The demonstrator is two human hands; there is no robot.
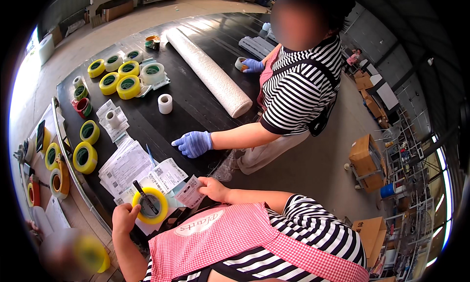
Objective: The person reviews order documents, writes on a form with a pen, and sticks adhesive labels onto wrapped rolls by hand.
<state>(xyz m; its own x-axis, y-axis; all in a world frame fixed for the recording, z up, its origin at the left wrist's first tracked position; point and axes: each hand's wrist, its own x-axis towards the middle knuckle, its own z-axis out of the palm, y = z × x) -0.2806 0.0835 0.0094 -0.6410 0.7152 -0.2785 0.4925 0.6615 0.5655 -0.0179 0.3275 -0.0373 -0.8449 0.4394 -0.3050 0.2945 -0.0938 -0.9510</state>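
Observation:
My right hand point(214, 189) pinches a small printed label point(190, 192) by its edge, above the near side of the dark table. My left hand point(127, 217) is closed at the left edge of a yellow-edged roll of packing tape point(161, 206). Across that roll lies a black marker pen point(142, 194). Printed paper slips point(122, 167) overlap in a spread pile just beyond the tape roll, and another label sheet point(168, 174) lies between the pile and my right hand. A blue pen point(151, 152) rests by the slips.
Opposite me on the right stands a co-worker; one blue-gloved hand point(193, 144) rests on the table, the other point(253, 65) is at a tape roll. A long wrapped roll point(208, 71) lies across the table. Several tape rolls point(128, 87) stand at the far left. A metal rail point(73, 169) edges the table.

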